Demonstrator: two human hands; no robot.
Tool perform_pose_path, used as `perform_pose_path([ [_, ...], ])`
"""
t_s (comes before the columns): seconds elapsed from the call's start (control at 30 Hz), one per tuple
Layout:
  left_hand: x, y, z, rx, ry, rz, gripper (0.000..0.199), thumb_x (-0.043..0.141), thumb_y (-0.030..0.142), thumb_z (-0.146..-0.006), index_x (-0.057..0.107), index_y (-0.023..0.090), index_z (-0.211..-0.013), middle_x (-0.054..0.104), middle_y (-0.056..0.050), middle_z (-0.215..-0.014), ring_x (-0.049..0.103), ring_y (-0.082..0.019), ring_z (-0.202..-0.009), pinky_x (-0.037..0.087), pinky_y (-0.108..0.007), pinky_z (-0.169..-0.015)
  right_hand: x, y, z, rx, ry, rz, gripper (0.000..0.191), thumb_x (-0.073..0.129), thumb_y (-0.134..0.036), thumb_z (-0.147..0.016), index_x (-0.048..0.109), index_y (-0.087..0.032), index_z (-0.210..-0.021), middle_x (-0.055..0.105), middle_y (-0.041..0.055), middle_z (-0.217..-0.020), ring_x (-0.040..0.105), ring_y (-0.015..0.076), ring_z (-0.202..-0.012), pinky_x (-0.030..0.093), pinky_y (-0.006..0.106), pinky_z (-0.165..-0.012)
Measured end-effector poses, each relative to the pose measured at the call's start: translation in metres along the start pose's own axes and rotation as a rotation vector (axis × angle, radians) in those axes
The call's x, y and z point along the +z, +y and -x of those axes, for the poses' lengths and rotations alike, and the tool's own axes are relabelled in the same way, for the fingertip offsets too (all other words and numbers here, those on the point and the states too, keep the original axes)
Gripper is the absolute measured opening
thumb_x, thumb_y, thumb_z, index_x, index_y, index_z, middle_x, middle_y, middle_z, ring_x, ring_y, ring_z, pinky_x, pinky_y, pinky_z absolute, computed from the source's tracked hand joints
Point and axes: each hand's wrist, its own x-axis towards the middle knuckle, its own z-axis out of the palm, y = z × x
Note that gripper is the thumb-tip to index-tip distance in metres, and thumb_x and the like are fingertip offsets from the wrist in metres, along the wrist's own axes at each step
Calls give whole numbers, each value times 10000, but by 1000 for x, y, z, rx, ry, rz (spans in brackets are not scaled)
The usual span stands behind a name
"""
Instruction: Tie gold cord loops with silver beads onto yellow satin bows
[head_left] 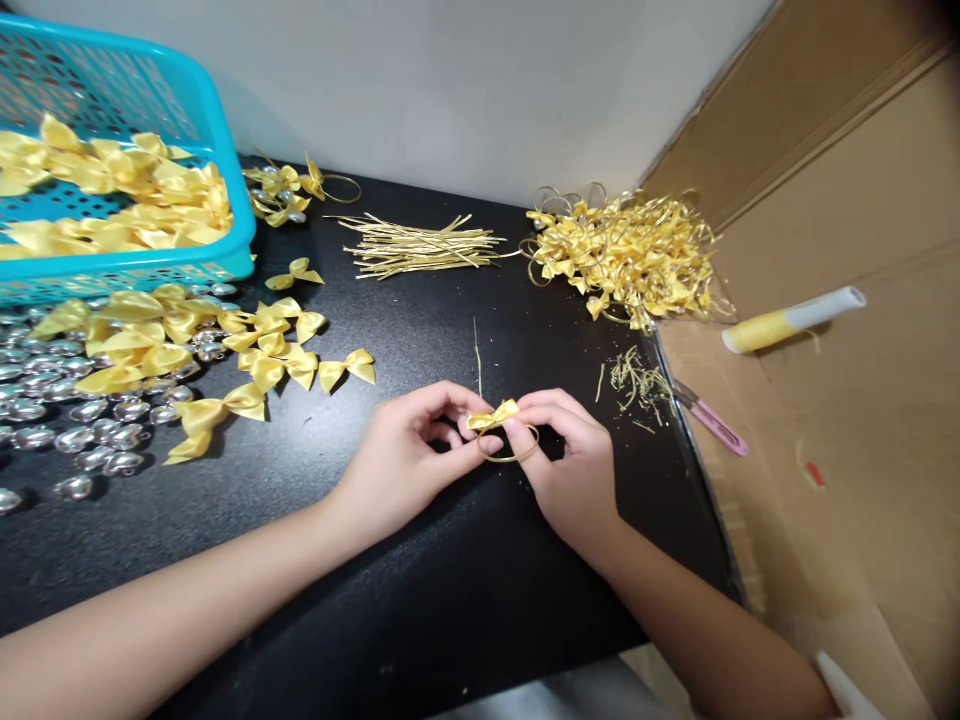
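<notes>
Between my two hands, just above the black table, is a small yellow ribbon bow (492,414) with a loop of gold cord (510,459) hanging on its near side. My left hand (420,440) pinches the bow's left end between fingers and thumb. From the right, my right hand (574,450) grips the bow's other end, its thumb passing by the ring of cord. A thin straight end of cord (478,360) sticks up beyond the bow. How the cord is fastened to the bow is hidden by my fingers.
A turquoise basket (217,180) of yellow bows stands at far left, with loose bows (277,350) and silver beads (90,430) before it. Gold cord lengths (420,246) lie behind my hands. Looped bows (630,250), cord scraps (637,382) and pink-handled scissors (716,420) are at right.
</notes>
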Motion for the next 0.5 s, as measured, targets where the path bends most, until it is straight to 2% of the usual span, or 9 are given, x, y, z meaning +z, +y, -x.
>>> perform_pose_path([
  [0.13, 1, -2, 0, 29, 7, -58, 225, 761, 328, -760, 648, 172, -877, 546, 34, -658, 472, -93, -598, 411, -210, -554, 2, 0, 1, -4, 2, 17, 124, 639, -170, -842, 669, -196, -725, 690, 29, -787, 629, 147, -733, 514, 307, -673],
  [0.3, -2, -5, 0, 36, -27, -170, 233, 709, 370, -813, 635, 187, -937, 451, 63, -603, 429, -94, -567, 343, -217, -524, 3, 1, 1, -28, 15, 29, 123, 638, -164, -838, 666, -195, -722, 692, 28, -780, 632, 148, -730, 500, 303, -658],
  [0.5, 0, -4, -1, 91, -37, -202, 206, 667, 362, -850, 616, 186, -945, 485, 56, -615, 444, -96, -567, 359, -214, -525, 3, 2, 1, -45, -7, 72, 134, 635, -184, -846, 666, -201, -717, 694, 26, -773, 632, 150, -719, 496, 319, -676],
])
